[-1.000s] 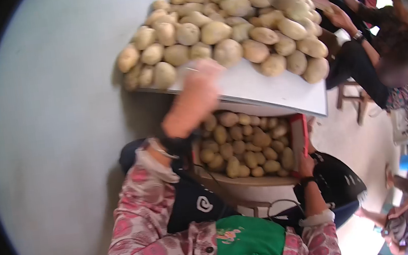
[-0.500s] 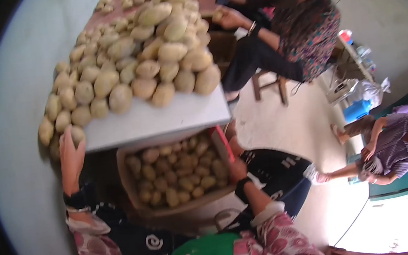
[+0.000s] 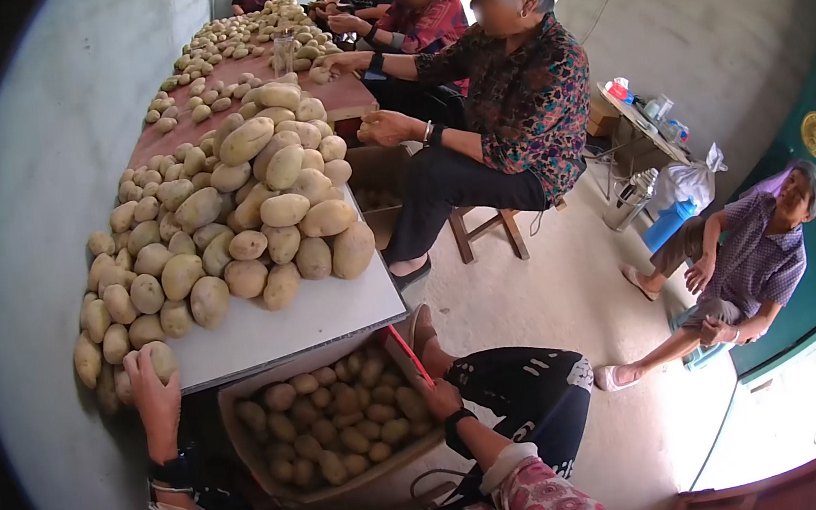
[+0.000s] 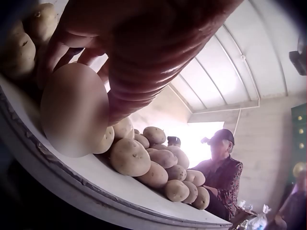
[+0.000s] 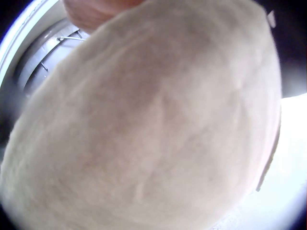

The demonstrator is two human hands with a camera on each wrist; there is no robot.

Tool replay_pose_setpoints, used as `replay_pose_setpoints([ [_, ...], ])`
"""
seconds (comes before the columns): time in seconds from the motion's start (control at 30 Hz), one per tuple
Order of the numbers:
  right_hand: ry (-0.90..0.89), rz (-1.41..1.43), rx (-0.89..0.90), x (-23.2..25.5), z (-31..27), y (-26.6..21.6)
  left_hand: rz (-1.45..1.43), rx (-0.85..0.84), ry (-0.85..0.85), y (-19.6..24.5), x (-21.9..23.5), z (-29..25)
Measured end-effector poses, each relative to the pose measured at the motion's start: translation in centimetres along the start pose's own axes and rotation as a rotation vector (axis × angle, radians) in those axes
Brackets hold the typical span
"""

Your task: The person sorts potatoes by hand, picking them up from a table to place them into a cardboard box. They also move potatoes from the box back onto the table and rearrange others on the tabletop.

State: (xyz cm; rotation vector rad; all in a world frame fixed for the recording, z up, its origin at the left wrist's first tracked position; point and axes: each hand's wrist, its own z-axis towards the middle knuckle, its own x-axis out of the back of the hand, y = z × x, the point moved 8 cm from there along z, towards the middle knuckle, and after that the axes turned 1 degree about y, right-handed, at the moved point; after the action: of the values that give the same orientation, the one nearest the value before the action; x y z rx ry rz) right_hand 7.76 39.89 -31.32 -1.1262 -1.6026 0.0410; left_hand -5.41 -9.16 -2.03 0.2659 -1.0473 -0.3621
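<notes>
My left hand [image 3: 149, 383] reaches up to the near left corner of the white table [image 3: 319, 315] and grips a pale potato [image 3: 162, 360] at the edge of the big pile [image 3: 224, 226]. In the left wrist view its fingers [image 4: 62, 48] curl over that potato [image 4: 74, 112]. A cardboard box [image 3: 235, 431] filled with small potatoes sits on my lap under the table edge. My right hand [image 3: 440, 398] rests at the box's right rim below a red flap [image 3: 407, 354]. A pale rounded potato [image 5: 153, 129] fills the right wrist view, with a finger over its top.
A grey wall [image 3: 29, 197] runs along the table's left side. Several people sit along the right side, the nearest [image 3: 513, 112] on a wooden stool [image 3: 486, 231]. Another person [image 3: 752, 266] sits by a green door. A small table with bottles [image 3: 643, 112] stands behind.
My head has lifted, so the whole table and the seated people show. My left hand went from the table's front edge to the left corner and took hold of a potato there.
</notes>
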Motion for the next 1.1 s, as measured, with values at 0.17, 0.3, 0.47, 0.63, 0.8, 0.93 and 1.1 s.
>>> replay_pose_setpoints([
  [0.17,-0.013,-0.018,-0.035,-0.3,0.3,0.6,-0.098,0.032,-0.076,1.7,-0.2,0.2],
  [0.3,0.018,0.005,-0.027,1.4,-1.4,-1.0,-0.14,0.06,-0.095,1.0,-1.7,-0.2],
  [0.47,0.046,-0.02,0.035,1.2,-1.2,-1.1,-0.151,-0.003,-0.16,2.3,-1.7,0.0],
  [0.63,0.022,-0.026,0.027,1.2,-1.3,-1.4,-0.074,-0.175,-0.162,6.7,-1.4,-0.4],
  [0.8,0.057,-0.066,0.012,1.1,-1.0,-1.2,0.005,-0.302,-0.243,8.6,-2.9,-1.4],
  [0.93,0.043,-0.007,0.028,1.2,-1.3,-1.3,-0.074,-0.169,-0.171,5.3,-3.3,-0.8],
  [1.1,0.034,-0.05,0.078,1.4,-1.8,-2.0,-0.138,-0.092,-0.138,4.1,-2.8,-0.6],
])
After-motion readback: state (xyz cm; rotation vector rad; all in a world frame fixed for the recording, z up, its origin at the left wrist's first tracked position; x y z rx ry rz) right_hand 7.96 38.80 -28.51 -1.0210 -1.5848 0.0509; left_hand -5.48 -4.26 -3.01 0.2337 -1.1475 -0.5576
